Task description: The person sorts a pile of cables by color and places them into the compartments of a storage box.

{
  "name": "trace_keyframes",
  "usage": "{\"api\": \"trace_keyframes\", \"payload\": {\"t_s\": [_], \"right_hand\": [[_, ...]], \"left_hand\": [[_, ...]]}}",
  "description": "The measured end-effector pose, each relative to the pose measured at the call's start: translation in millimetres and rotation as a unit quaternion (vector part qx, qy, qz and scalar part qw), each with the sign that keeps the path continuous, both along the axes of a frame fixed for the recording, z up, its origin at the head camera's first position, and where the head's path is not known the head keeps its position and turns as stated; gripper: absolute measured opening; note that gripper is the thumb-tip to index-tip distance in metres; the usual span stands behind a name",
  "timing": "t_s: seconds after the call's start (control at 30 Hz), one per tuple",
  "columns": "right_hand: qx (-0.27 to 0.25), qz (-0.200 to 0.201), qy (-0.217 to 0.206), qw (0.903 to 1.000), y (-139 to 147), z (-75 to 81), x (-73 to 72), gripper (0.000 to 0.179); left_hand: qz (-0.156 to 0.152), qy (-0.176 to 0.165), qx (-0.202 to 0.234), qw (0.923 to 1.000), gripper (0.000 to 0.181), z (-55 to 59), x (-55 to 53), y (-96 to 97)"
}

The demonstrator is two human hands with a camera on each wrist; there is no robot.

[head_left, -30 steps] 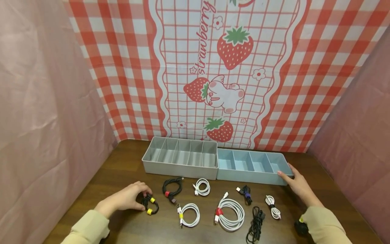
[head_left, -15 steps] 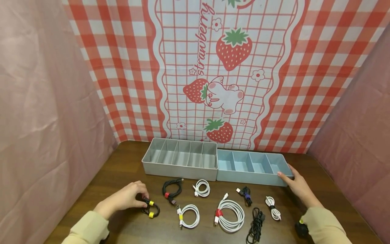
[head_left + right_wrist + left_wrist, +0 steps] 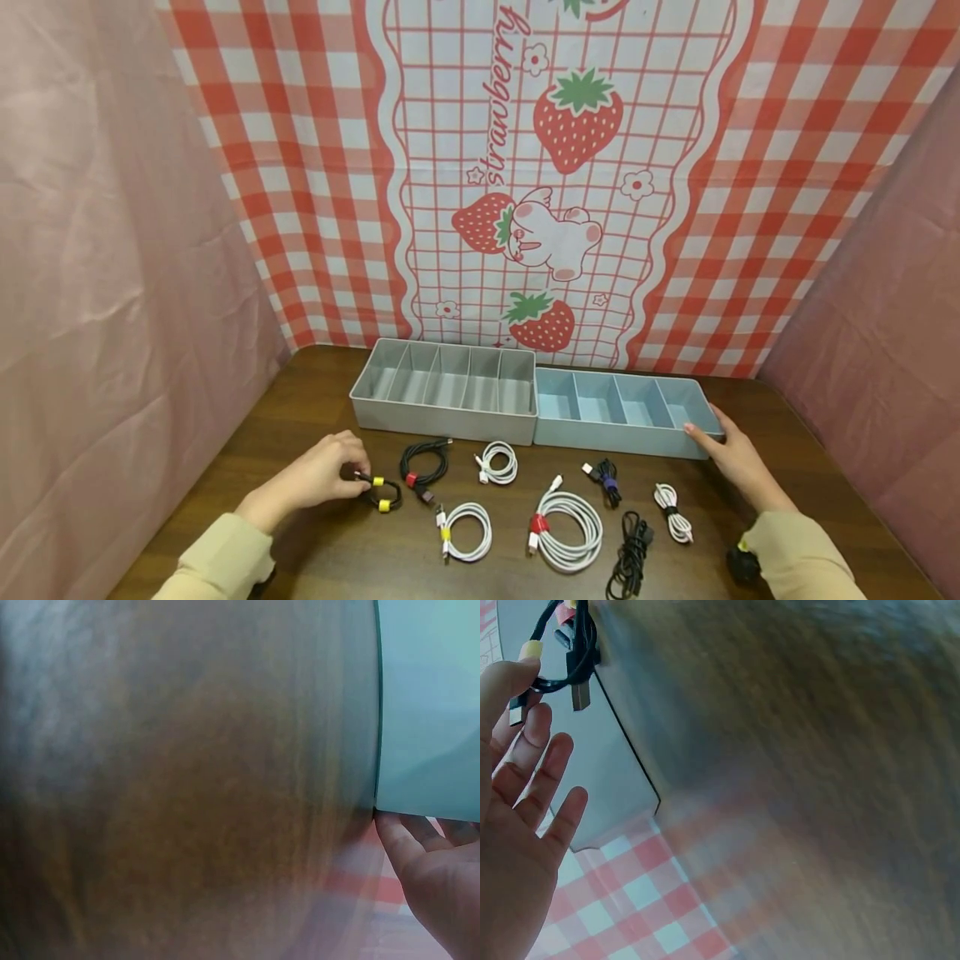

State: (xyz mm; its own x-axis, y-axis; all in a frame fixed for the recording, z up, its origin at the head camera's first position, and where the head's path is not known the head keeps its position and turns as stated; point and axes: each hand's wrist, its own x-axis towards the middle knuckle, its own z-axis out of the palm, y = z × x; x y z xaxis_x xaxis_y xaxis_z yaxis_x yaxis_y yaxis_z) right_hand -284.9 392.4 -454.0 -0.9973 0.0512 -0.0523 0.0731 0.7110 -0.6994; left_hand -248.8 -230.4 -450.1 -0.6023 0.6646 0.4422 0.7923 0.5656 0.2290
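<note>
My left hand (image 3: 318, 473) pinches a coiled black USB cable (image 3: 397, 495) with two yellow ties between thumb and index finger, at the table's left side. In the left wrist view, the black cable (image 3: 592, 645) hangs at the fingertips with its metal plugs showing; the other fingers are spread apart from it. My right hand (image 3: 742, 458) holds the right end of a light blue divided box (image 3: 615, 435), thumb at the front rim and fingers along the end wall. In the right wrist view, the fingers (image 3: 405, 844) lie against the blue box (image 3: 427, 735).
A grey divided box (image 3: 442, 421) stands left of the blue one. Before them lie coiled cables: black with red tie (image 3: 411, 478), small white (image 3: 498, 462), white with yellow tie (image 3: 472, 531), large white (image 3: 572, 529), purple-tied (image 3: 609, 483), black (image 3: 632, 550), white with black tie (image 3: 672, 512).
My left hand has taken hold of the yellow-tied black cable and moved it slightly up and to the right. My right hand and both boxes stay where they were.
</note>
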Motion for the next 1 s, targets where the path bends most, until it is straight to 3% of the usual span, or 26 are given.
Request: {"api": "trace_keyframes", "payload": {"t_s": [0.1,0.47,1.0], "right_hand": [[-0.001,-0.003,-0.006,1.0,-1.1,1.5,0.9,0.096],[-0.001,0.0,-0.008,1.0,-0.6,1.3,1.0,0.095],[-0.009,0.0,-0.009,0.9999,3.1,-2.3,-2.6,0.095]], "left_hand": [[0.014,0.003,0.005,0.9999,0.018,3.1,-0.7,2.1],[0.061,-0.039,0.018,0.9972,0.017,21.2,-3.6,7.9],[0.07,-0.012,0.054,0.996,0.018,44.3,-16.9,15.3]]}}
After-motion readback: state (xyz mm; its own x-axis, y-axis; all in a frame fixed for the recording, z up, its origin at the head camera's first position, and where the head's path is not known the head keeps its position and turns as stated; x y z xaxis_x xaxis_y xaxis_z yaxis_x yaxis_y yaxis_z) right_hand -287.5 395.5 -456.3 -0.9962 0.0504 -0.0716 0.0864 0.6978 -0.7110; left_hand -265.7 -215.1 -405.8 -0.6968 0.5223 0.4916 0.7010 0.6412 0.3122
